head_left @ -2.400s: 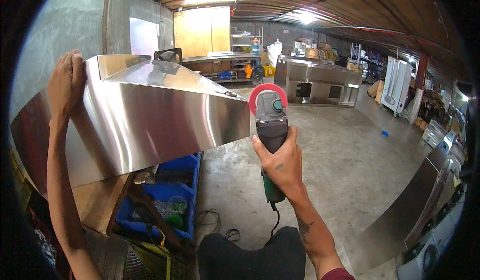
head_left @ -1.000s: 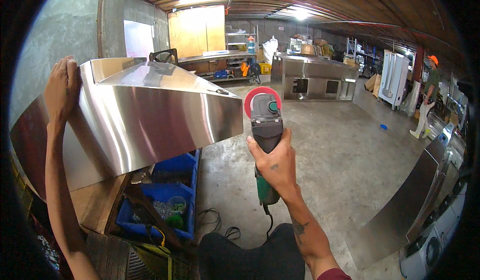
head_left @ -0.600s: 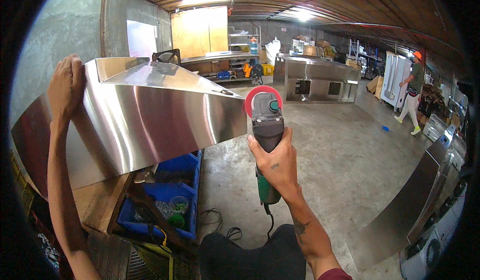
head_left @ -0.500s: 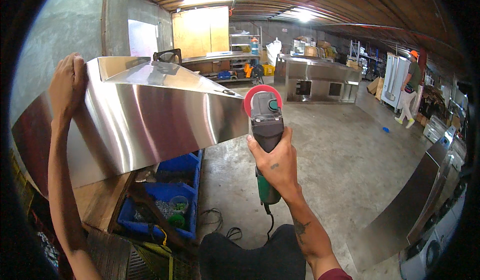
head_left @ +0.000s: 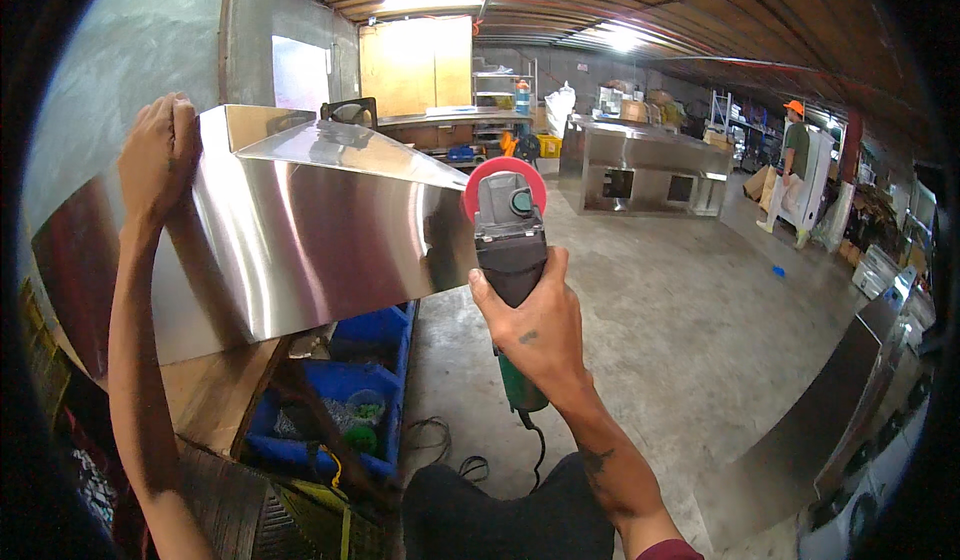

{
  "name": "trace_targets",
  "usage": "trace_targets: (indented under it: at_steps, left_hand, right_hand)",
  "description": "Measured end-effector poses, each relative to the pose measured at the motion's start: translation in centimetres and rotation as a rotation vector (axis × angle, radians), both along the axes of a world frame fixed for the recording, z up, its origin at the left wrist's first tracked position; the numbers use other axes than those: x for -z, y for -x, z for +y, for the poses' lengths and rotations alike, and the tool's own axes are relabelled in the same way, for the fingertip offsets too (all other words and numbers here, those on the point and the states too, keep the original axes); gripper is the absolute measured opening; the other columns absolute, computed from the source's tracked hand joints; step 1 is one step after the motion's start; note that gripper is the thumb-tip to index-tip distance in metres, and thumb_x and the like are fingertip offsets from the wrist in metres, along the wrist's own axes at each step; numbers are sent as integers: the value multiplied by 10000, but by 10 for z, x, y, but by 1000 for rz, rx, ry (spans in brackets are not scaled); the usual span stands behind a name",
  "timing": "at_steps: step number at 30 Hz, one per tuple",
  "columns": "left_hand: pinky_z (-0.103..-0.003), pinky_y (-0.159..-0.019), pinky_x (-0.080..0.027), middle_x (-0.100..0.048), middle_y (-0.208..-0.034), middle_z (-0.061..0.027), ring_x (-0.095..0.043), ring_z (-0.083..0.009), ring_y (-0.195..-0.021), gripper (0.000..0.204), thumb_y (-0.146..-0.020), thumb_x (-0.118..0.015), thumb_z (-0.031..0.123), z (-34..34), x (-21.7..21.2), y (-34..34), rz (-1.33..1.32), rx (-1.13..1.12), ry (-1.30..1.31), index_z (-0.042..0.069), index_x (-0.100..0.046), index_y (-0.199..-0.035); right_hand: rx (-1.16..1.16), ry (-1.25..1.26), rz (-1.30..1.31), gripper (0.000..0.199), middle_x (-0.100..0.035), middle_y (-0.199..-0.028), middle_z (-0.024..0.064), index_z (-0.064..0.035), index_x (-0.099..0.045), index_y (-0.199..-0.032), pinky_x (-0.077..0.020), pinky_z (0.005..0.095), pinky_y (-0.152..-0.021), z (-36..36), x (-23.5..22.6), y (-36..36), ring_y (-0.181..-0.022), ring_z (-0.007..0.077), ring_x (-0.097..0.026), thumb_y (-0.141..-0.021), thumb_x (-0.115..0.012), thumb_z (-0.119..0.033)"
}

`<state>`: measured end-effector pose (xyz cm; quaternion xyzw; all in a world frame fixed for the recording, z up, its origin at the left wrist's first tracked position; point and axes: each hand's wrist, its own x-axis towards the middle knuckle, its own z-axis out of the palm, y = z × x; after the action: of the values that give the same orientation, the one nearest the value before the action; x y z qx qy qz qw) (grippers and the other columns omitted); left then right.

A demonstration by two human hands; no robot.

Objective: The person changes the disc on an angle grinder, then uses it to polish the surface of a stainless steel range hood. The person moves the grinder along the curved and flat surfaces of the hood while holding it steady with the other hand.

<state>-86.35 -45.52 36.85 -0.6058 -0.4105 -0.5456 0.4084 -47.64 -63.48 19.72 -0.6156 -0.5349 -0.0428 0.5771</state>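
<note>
My right hand (head_left: pixel 538 325) is wrapped round the body of an angle grinder (head_left: pixel 510 260), dark grey in front and green behind, with a cord at its rear. Its red disc (head_left: pixel 480 182) meets the narrow right end of a shiny, bent stainless-steel sheet piece (head_left: pixel 330 245). Whether the disc touches or only overlaps that end, I cannot tell. My left hand (head_left: pixel 160 155) grips the top edge of the steel at its far left, fingers bent over it. The steel lies tilted on a wooden bench (head_left: pixel 215 395).
Below the steel, blue bins (head_left: pixel 310 460) hold small metal parts. The grinder's cord (head_left: pixel 540 450) hangs to the concrete floor. A steel counter (head_left: pixel 650 170) stands farther back, and a steel sheet (head_left: pixel 800 435) leans at right. A person in an orange cap (head_left: pixel 795 150) stands at the far right.
The grinder in my right hand has moved left, its disc now overlapping the steel's right end. My left hand keeps its grip. The view has shifted slightly, and the distant person has moved left.
</note>
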Motion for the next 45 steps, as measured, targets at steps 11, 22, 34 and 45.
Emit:
trace_targets:
  at_steps: [11, 22, 34, 45]
  left_hand:
    - [-505, -970, -532, -715, -1101, -186, -674, -400, -1092, 431, -1164, -402, 344, 2, 0, 3, 12, -17, 68, 12, -670, -1099]
    - [-501, -1017, -537, -739, -1177, -197, -688, -401, -1161, 476, -1162, -399, 363, 6, -3, 9, 17, -24, 77, 10, -717, -1171]
    - [-497, -1033, -532, -717, -1188, -181, -668, -434, -1171, 429, -1201, -386, 353, 12, -4, 15, 65, -117, 92, 29, -666, -1172]
    - [-522, -964, -527, -719, -1079, -194, -679, -402, -1081, 445, -1160, -405, 356, 2, -2, 2, -7, -26, 39, 17, -672, -1052]
  right_hand:
    - [-39, -7, -66, 643, -771, -957, 267, 15, -476, -1239, -624, 509, -795, 4, -15, 20, -860, 431, -801, -965, -858, -422]
    - [81, 16, 20, 628, -780, -956, 238, 27, -517, -1233, -621, 489, -771, 0, 0, -22, -840, 394, -805, -950, -867, -412]
    - [117, 50, 141, 638, -765, -916, 275, 34, -504, -1211, -605, 548, -797, -8, 21, -64, -846, 472, -788, -955, -837, -446]
    - [41, -29, 77, 580, -753, -889, 201, 28, -527, -1185, -607, 450, -709, -4, 4, -31, -750, 324, -770, -952, -871, -376]
